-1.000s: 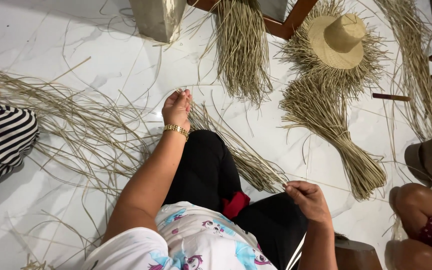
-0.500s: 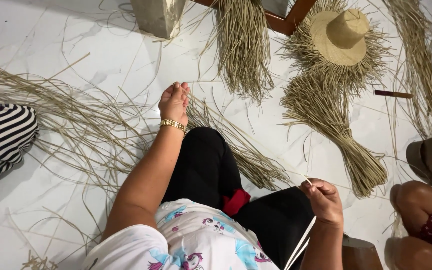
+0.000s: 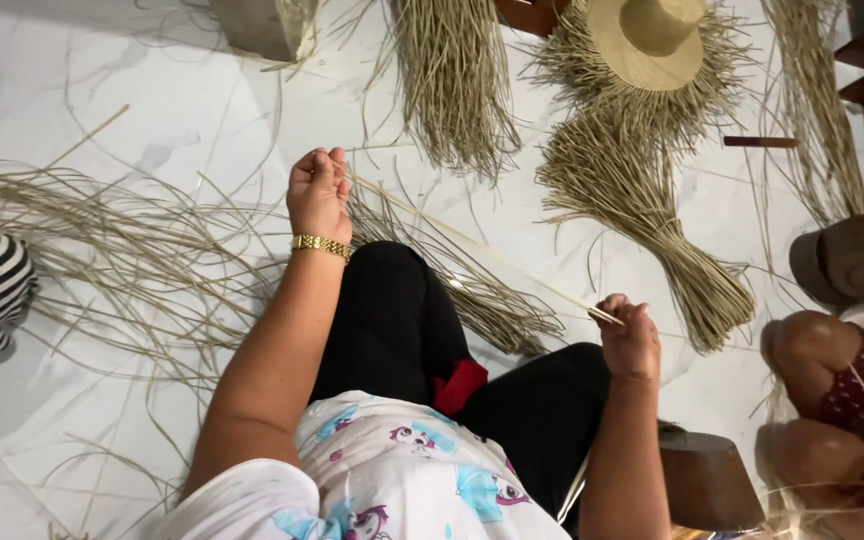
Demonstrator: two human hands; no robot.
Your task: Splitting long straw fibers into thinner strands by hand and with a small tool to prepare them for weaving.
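While you sit on the white floor (image 3: 152, 90), your left hand (image 3: 319, 192) and right hand (image 3: 630, 338) each pinch one end of a pale straw strip (image 3: 472, 245). It stretches taut above your black-trousered knees (image 3: 392, 300). Loose straw (image 3: 132, 260) lies just beside your left hand.

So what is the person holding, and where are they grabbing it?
One long pale straw strand, stretched between both hands: the left hand pinches one end, the right hand the other.

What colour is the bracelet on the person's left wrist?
Gold. The bracelet is a linked band just below the left hand, seen clearly in the head view.
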